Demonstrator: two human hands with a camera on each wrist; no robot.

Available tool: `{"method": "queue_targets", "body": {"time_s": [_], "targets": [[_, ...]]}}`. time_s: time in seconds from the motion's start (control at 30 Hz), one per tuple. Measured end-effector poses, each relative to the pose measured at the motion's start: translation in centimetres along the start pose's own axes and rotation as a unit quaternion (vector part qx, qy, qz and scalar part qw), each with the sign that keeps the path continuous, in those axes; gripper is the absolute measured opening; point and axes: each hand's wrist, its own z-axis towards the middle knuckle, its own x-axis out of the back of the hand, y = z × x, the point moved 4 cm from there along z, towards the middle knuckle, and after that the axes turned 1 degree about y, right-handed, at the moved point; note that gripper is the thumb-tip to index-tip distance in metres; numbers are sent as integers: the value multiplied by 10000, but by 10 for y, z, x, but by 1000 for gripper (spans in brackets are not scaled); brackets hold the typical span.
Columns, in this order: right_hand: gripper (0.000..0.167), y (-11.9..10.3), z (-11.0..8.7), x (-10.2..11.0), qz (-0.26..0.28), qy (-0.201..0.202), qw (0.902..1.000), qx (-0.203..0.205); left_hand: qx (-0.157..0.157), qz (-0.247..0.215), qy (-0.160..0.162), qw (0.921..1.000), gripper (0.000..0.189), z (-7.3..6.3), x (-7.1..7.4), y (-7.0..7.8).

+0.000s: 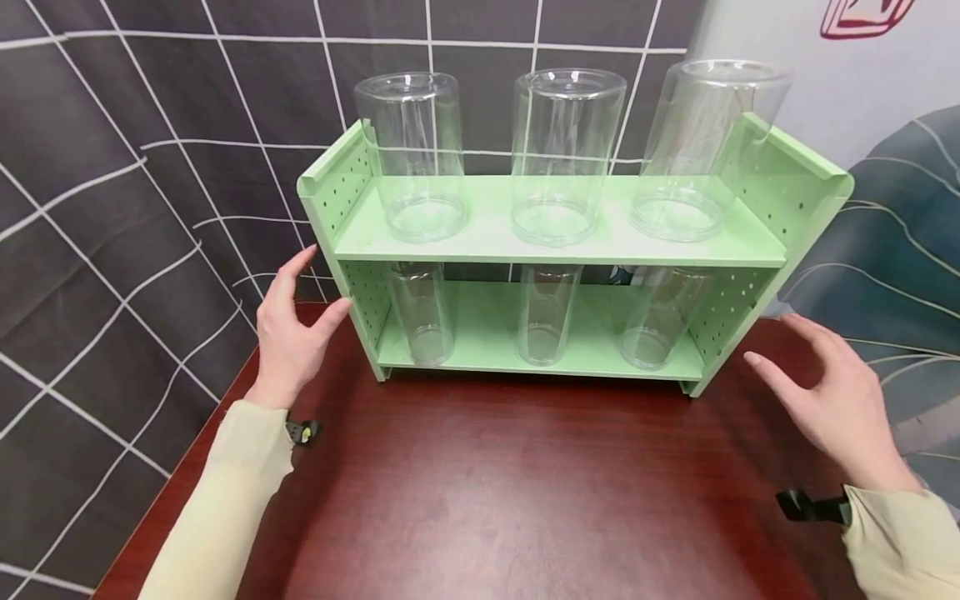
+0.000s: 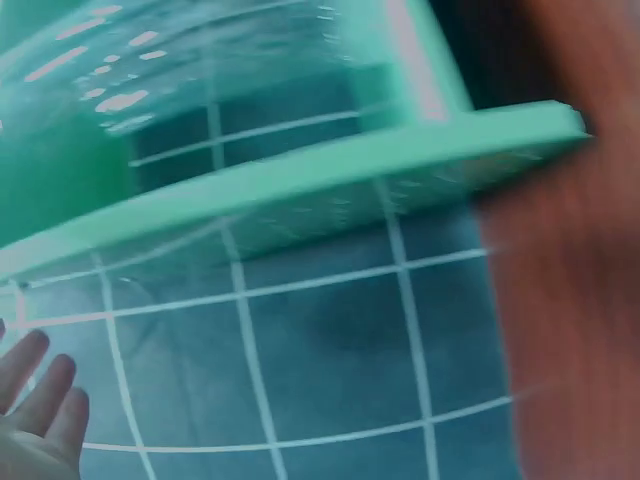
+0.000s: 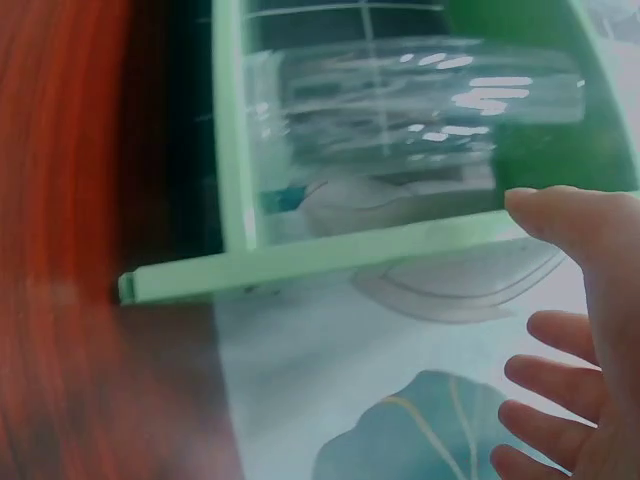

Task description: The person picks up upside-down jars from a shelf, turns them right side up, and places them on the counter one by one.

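A light green two-tier shelf rack (image 1: pixel 480 252) stands on the table with perforated side panels. Three large clear cylinders, left (image 1: pixel 412 142), middle (image 1: pixel 567 150) and right (image 1: pixel 693 150), stand on its upper shelf. Below them are three narrower clear cylinders (image 1: pixel 425 321). My left hand (image 1: pixel 291 337) is beside the left panel, fingers spread and thumb tip right at the panel's edge. To the right of the rack, my right hand (image 1: pixel 843 396) has its thumb and fingers apart. The right wrist view shows its thumb overlapping the green panel edge (image 3: pixel 350 258).
The dark red wooden table (image 1: pixel 510 492) extends in front of the rack. A dark cloth with a white grid (image 1: pixel 150 275) hangs behind and to the left. At the right is a pale cloth with blue-green leaf shapes (image 1: pixel 911 250). Both wrists wear black straps (image 1: pixel 302 432).
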Motion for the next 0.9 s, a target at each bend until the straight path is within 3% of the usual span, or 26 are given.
{"method": "queue_targets", "body": {"time_s": [0.17,0.3,0.5,0.7,0.9], "targets": [[63,-17,-4,10,73,747,9972,-47,-7,-488,260,9985,63,19,-3,27],[61,-33,-7,18,240,1197,9925,95,321,-927,388,9944,55,28,-6,40],[60,-57,-9,28,636,1461,9855,580,1101,-1437,699,9810,48,37,-9,32],[56,-82,-10,34,988,1545,9767,1115,1264,-1442,1198,9741,38,45,-8,31],[52,-103,-11,38,1047,1576,9731,1316,1501,-1379,1435,9684,35,49,-9,30]]}}
